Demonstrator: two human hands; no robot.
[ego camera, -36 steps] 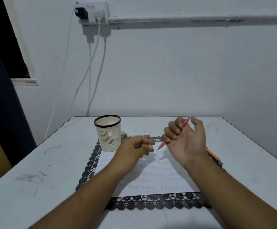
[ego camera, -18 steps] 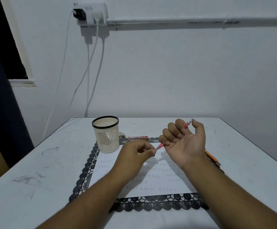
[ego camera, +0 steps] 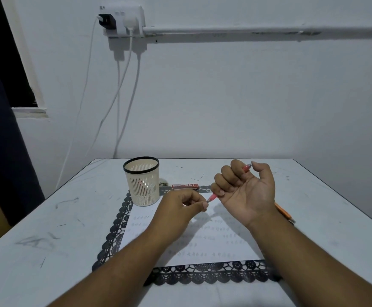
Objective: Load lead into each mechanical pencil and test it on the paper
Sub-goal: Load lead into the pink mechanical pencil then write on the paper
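My right hand (ego camera: 246, 192) is raised above the paper (ego camera: 194, 238), palm towards me, its fingers curled round a red mechanical pencil (ego camera: 212, 197). The thumb rests on the pencil's top end, and the tip points down and left. My left hand (ego camera: 181, 206) hovers just left of that tip, thumb and forefinger pinched together right at it; any lead between them is too thin to see. The white paper carries rows of small pencil marks. A red lead case (ego camera: 185, 186) lies behind the paper.
A cream mesh pencil cup (ego camera: 142, 181) with a black rim stands at the paper's far left corner. An orange pencil (ego camera: 283, 212) lies on the table to the right, partly behind my right wrist. A black lace mat (ego camera: 205, 274) lies under the paper. White cables hang down the wall.
My left hand has moved right and closer until its pinched fingertips meet the pencil tip. My right hand has kept its grip and hardly shifted.
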